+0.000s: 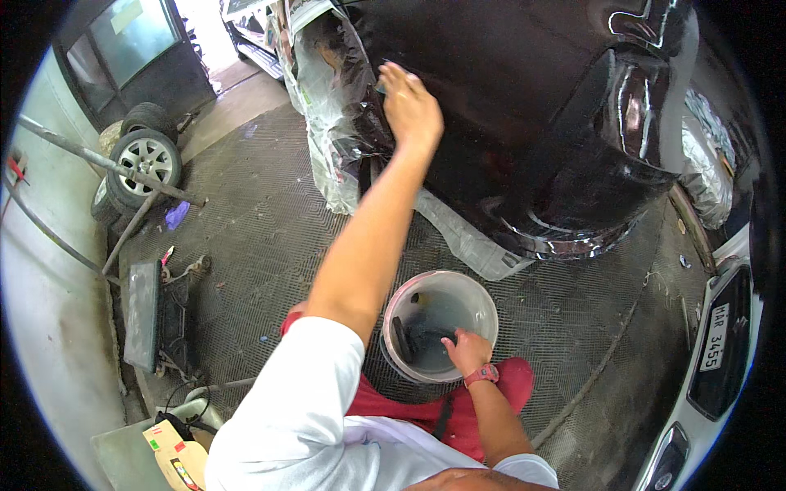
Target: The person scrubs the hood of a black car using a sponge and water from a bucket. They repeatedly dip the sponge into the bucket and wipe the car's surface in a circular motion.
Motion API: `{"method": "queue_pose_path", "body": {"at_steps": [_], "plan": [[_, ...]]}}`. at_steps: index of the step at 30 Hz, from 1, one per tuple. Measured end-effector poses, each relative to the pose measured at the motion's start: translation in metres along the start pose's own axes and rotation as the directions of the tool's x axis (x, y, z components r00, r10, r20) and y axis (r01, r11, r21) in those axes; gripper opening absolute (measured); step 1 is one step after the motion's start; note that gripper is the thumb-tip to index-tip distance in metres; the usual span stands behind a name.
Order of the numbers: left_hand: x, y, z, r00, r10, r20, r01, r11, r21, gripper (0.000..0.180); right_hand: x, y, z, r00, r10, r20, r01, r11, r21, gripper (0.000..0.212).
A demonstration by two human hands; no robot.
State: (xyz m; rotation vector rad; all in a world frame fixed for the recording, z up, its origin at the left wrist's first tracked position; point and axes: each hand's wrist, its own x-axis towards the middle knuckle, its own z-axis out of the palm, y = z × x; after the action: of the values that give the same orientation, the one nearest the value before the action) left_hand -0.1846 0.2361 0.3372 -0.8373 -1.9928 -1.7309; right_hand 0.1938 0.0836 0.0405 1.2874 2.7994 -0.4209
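One round bucket (pixel 494 315) stands on a dark floor (pixel 254 184) whose close ridges run in a patterned weave. Left of the bucket rises a pale, stained wall (pixel 49 327), with wheels (pixel 146 164) stacked farther off on that side and a crumpled purple rag (pixel 176 214) before them. A white car (pixel 665 413) stands to the bucket's right.

Beyond the bucket spreads the dark car panel (pixel 508 106), smooth and glossy, curving into a rounded lower edge. Thin, wrinkled plastic sheeting (pixel 323 123) hangs along its left side. The person's left hand (pixel 411 106) is at the panel beside this sheeting, well beyond the bucket, with fingers reaching forward; a bluish bit shows by the fingertips, but whether they grip it cannot be told.

The right hand (pixel 469 352) is over the bucket's near right rim, fingers loosely parted, thumb held away, apparently gripping nothing. Inside the whitish plastic bucket lies cloudy grey water (pixel 438 315), with a dark oblong block (pixel 400 337) against its left wall. A red watch (pixel 481 375) circles the right wrist.
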Motion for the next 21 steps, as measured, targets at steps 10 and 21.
{"method": "queue_pose_path", "body": {"at_steps": [10, 21], "plan": [[0.03, 0.01, -0.005, 0.997, -0.072, 0.015, 0.072, 0.997, -0.023, 0.063, -0.001, -0.001, -0.007, 1.0, 0.002, -0.001, -0.002, 1.0, 0.021, 0.046], [0.054, 0.007, 0.0, 0.999, 0.014, -0.048, -0.013, 1.0, 0.028, 0.065, 0.002, 0.001, -0.001, 1.0, -0.01, -0.014, 0.011, 0.999, 0.036, 0.046]]}}
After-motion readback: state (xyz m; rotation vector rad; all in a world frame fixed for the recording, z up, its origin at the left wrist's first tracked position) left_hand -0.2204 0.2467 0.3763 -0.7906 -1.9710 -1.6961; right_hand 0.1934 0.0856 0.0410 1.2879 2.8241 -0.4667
